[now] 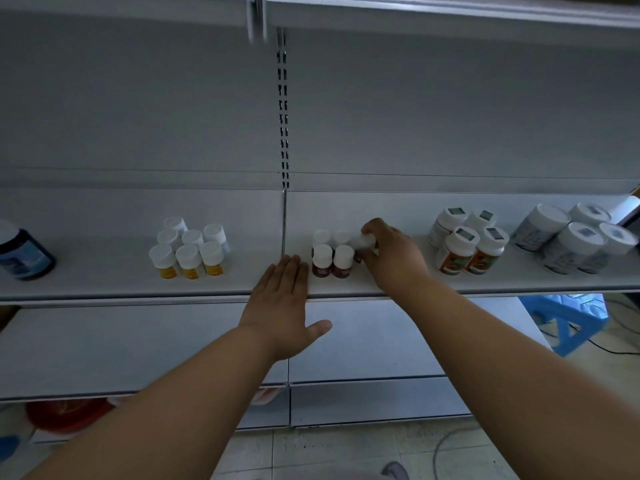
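Just right of the slotted upright (283, 133) on a grey shop shelf (104, 282), a person's right hand (391, 258) curls its fingers and thumb round a small white-capped bottle (367, 241), which stands at the far side of a cluster of dark-red bottles (332, 261), close against them. The left hand (284, 299) lies flat and palm down in front of the upright's foot, fingers straight and together, thumb spread wide, its fingertips on the shelf just beside the cluster. Left of the upright stand yellow-labelled bottles (190, 251), and well beyond them, a dark blue jar (24, 254). Farther right of the upright than the cluster are orange-labelled bottles (467, 244), then large white tubs (575, 240). Below those, a blue plastic stool (568, 320) sits on the floor.
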Demonstrator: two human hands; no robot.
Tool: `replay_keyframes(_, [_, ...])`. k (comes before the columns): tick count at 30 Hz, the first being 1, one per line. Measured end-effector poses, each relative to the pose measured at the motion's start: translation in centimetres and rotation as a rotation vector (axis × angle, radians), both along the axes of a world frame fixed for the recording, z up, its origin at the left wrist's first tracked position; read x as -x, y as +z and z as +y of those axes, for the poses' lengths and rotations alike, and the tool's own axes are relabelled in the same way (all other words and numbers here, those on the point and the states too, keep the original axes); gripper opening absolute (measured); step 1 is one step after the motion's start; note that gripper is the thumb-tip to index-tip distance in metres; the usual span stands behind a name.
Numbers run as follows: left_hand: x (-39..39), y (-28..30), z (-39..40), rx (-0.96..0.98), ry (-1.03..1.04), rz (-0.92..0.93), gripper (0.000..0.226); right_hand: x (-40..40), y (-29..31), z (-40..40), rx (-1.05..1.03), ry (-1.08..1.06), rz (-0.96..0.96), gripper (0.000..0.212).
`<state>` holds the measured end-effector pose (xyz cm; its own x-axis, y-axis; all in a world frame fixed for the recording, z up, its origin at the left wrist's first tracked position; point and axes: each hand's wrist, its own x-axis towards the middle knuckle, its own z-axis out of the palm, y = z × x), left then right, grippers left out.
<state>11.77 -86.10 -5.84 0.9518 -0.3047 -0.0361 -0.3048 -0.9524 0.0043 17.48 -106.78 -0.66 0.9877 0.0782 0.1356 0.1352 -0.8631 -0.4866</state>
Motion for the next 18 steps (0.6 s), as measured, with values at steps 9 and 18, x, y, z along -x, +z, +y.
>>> replay_keyframes(9, [-0.1, -0.2, 0.1, 0.017, 0.006, -0.006, 0.108, 5.5, 3.8, 0.1, -0.7, -0.109, 0.007, 0.024])
replay_keyframes(18, [0.1, 0.0, -0.2, 0.033, 0.028, -0.018, 0.105, 8.7, 7.1, 0.5, -1.808, 0.215, 0.655, 0.044])
